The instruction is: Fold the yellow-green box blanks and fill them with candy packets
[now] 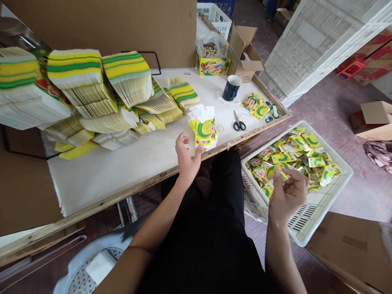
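My left hand (187, 161) is at the table's front edge with thumb and fingers apart. Its thumb tip is at the lower edge of a small pile of flat yellow-and-green cartons (204, 130); whether it touches them I cannot tell. Over the white crate (318, 212), my right hand (288, 194) pinches a small yellow-green carton (279, 168) between thumb and fingers. Many similar small yellow cartons (312, 141) lie loose in that crate. Tall stacks of flat cartons (76, 69) stand along the left of the table.
On the white table (122, 171) are a dark mug (232, 87), black-handled scissors (239, 124), rubber bands, yellow packets (256, 105) and a display box (213, 65) holding a bag of brown pieces. An open cardboard box (245, 55) sits behind. Stacked white crates (309, 41) rise at right.
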Tool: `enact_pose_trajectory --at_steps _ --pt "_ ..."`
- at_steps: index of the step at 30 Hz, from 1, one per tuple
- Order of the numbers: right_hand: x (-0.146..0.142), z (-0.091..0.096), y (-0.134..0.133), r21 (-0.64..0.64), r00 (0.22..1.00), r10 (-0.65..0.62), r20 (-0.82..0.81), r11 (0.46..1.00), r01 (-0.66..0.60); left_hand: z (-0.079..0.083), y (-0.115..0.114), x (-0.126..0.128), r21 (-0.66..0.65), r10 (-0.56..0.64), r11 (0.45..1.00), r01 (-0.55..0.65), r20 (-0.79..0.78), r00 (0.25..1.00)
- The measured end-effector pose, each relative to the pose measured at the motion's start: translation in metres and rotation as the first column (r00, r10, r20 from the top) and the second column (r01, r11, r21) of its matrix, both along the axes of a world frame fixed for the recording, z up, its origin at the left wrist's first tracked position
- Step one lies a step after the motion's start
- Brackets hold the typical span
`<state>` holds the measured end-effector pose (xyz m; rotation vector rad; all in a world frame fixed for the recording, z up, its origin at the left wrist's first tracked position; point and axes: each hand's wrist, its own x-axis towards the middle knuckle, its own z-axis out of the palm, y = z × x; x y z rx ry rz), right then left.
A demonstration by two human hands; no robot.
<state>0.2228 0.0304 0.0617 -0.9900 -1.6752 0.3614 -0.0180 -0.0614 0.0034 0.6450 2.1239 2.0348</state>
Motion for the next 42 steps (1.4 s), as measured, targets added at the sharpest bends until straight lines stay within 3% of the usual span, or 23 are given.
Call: enact_pose_trajectory --at_steps 3,6,12,16,18,21,24,28,33,35,38,39,40,42 --pt "-0.011 -0.008 -0.012 -0.179 0.992 0.125 -0.034 0.975 -0.129 -0.011 0.01 -0.022 0.066 -0.109 0.993 0.094 0.292 0.95" --pt "-0.029 -0.016 -0.027 -0.366 0.978 0.17 -0.118 0.908 -0.203 -0.004 0.004 -0.013 0.235 -0.236 0.96 0.149 0.403 0.884" --pt "-0.055 -0.022 -0.03 -0.609 0.875 0.325 -0.359 0.628 -0.484 0.02 -0.035 0.049 0.323 -0.511 0.855 0.405 0.395 0.764" --pt "-0.055 -0.025 -0.032 -0.615 0.863 0.292 -0.413 0.609 -0.501 0.018 -0.044 0.054 0.35 -0.672 0.74 0.574 0.361 0.647" --pt "-0.053 -0.025 -0.036 -0.648 0.842 0.343 -0.417 0.537 -0.539 0.017 -0.041 0.047 0.465 -0.744 0.666 0.584 0.362 0.561" --pt "-0.051 -0.026 -0.045 -0.693 0.798 0.397 -0.453 0.406 -0.595 0.02 -0.036 0.039 0.608 -0.845 0.535 0.587 0.394 0.362" --pt "-0.05 -0.029 -0.051 -0.679 0.766 0.377 -0.521 0.36 -0.64 0.025 -0.035 0.04 0.694 -0.896 0.433 0.575 0.401 0.191" --pt "-0.05 -0.032 -0.054 -0.66 0.75 0.39 -0.534 0.363 -0.658 0.028 -0.038 0.044 0.733 -0.909 0.397 0.552 0.398 0.125" --pt "-0.051 -0.033 -0.057 -0.683 0.776 0.438 -0.454 0.389 -0.619 0.023 -0.038 0.045 0.741 -0.885 0.451 0.498 0.443 0.143" --pt "-0.051 -0.032 -0.057 -0.674 0.822 0.46 -0.335 0.493 -0.55 0.022 -0.038 0.045 0.733 -0.872 0.481 0.481 0.457 0.175" --pt "-0.049 -0.025 -0.056 -0.503 0.907 0.419 -0.036 0.777 -0.378 0.022 -0.039 0.045 0.707 -0.85 0.518 0.481 0.488 0.197" --pt "-0.048 -0.021 -0.054 -0.404 0.912 0.407 0.052 0.843 -0.354 0.023 -0.04 0.045 0.7 -0.849 0.515 0.495 0.497 0.181" --pt "-0.047 -0.017 -0.052 -0.312 0.9 0.419 0.122 0.877 -0.366 0.023 -0.041 0.046 0.696 -0.85 0.506 0.51 0.504 0.155" --pt "-0.047 -0.009 -0.047 -0.215 0.838 0.504 0.207 0.86 -0.464 0.025 -0.042 0.046 0.687 -0.846 0.494 0.533 0.522 0.111"
